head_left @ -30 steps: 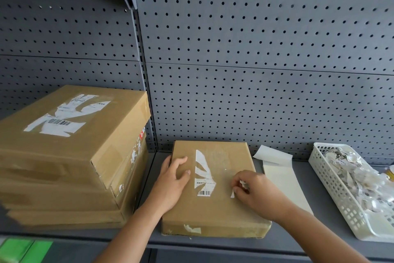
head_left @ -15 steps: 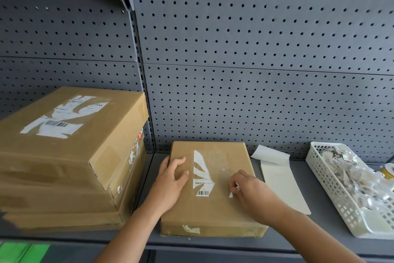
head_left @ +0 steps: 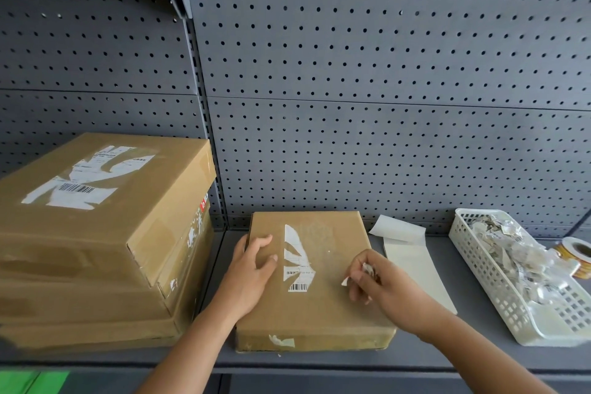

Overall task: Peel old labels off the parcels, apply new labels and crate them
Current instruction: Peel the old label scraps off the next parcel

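Observation:
A flat brown parcel (head_left: 323, 307) lies on the grey shelf (head_left: 415, 352) in front of me. A torn white label remnant (head_left: 295, 261) with a barcode still sticks to its top. My left hand (head_left: 252, 269) rests flat on the parcel's left part, fingers spread. My right hand (head_left: 380, 285) is over the right side of the parcel, its fingers curled round crumpled label scraps (head_left: 367, 269). A small white scrap (head_left: 345, 281) shows at its fingertips.
A stack of larger brown boxes (head_left: 105, 234) with a torn label stands at the left. A strip of blank labels (head_left: 412, 262) lies right of the parcel. A white basket (head_left: 479, 272) of peeled scraps and a tape roll (head_left: 577, 253) sit at the right. Pegboard wall behind.
My right hand has lifted a little off the parcel and turned, with crumpled scraps now showing in its fingers. My left hand stays on the parcel.

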### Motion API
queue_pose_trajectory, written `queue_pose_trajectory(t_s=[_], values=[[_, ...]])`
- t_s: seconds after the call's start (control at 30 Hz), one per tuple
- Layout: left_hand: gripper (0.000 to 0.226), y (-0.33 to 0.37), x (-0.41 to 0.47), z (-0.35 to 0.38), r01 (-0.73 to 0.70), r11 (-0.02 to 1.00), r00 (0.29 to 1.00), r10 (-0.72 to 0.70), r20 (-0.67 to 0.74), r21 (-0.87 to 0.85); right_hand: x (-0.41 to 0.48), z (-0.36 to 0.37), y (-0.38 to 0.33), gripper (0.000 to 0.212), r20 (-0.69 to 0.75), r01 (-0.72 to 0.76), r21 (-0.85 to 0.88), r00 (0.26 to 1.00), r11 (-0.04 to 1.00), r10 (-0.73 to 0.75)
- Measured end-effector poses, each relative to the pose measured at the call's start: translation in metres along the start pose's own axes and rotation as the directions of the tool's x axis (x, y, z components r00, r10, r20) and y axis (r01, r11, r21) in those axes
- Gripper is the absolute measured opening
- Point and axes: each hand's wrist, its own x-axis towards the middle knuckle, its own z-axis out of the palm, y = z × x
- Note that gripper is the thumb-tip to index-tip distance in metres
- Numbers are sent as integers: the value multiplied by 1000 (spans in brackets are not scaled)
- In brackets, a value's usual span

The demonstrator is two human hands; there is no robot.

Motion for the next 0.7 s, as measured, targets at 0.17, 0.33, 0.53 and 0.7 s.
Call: queue_pose_trajectory(t_s=[0.17, 0.33, 0.53, 0.7], values=[[40, -4, 2, -1, -20, 1000, 1000, 20, -6, 2, -7, -29, -2, 17, -142, -23, 516, 983, 856, 113], [37, -7, 4, 1, -30, 1000, 1000, 30, -6, -7, -20, -72, 12, 24, -262, 44, 522, 959, 852, 110], [34, -7, 6, 1, -39, 999, 999, 39, -16, 12, -34, -118, 36, 13, -427, 26, 351, 894, 936, 135], [33, -9, 7, 0, -43, 999, 999, 43, -26, 32, -49, -161, 51, 4, -615, -126, 130, 768, 984, 179]])
